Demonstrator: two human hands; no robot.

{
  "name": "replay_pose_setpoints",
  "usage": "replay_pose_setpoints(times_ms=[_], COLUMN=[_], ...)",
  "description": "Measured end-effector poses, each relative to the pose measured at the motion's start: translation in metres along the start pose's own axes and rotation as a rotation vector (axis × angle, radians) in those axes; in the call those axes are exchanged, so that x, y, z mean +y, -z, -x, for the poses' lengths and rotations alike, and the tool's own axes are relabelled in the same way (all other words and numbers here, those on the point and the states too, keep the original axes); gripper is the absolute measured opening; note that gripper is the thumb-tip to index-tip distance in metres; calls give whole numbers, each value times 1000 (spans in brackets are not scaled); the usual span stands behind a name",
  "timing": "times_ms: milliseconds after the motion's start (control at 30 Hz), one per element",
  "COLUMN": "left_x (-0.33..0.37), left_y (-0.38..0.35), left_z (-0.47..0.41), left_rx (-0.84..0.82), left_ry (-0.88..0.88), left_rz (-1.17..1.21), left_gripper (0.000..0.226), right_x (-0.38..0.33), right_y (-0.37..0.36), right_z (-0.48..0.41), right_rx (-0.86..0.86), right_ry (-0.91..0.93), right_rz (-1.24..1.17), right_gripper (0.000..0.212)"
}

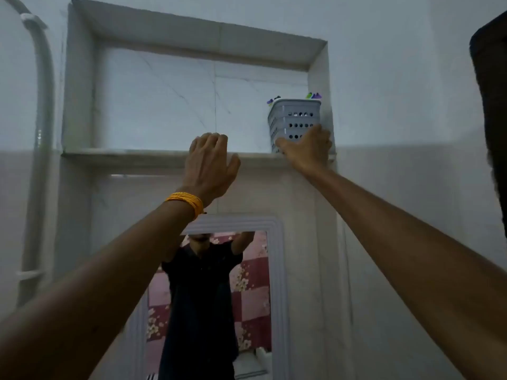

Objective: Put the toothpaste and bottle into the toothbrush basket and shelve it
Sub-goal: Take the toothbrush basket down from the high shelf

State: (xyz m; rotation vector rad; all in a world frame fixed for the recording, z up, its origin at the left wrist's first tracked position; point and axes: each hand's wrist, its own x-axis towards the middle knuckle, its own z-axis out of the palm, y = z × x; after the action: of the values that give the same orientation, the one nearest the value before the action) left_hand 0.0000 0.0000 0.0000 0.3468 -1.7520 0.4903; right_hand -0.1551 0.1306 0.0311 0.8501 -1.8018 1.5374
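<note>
Two hands up: I see left hand [210, 163] open on shelf [123, 156] edge, right hand [307, 150] gripping basket [295, 119] at right corner.

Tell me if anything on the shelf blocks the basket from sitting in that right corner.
Nothing visible does. The grey perforated plastic basket already stands on the marble niche shelf against its right wall, with the right hand on its front.

Your basket [295, 124] stands on the shelf [131, 156] at right of centre, tight in the niche's right corner; the mirror [219, 297] hangs below.
</note>
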Motion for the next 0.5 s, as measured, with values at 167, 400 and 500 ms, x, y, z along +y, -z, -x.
replay_pose_setpoints(times_ms=[167, 400, 500], left_x=[-22, -26, -26], left_y=[-38, -55, -54], left_z=[-25, -24, -23], left_rx=[-64, 45, 27], left_ry=[-14, -27, -30], left_rz=[-158, -192, -183], left_gripper=[48, 51, 50], right_x=[-4, -1, -6], right_y=[-24, -42, -34], right_z=[-48, -64, -60], right_rx=[27, 163, 201], right_ry=[-126, -191, -196], right_rz=[22, 7, -36], right_gripper=[128, 124, 113])
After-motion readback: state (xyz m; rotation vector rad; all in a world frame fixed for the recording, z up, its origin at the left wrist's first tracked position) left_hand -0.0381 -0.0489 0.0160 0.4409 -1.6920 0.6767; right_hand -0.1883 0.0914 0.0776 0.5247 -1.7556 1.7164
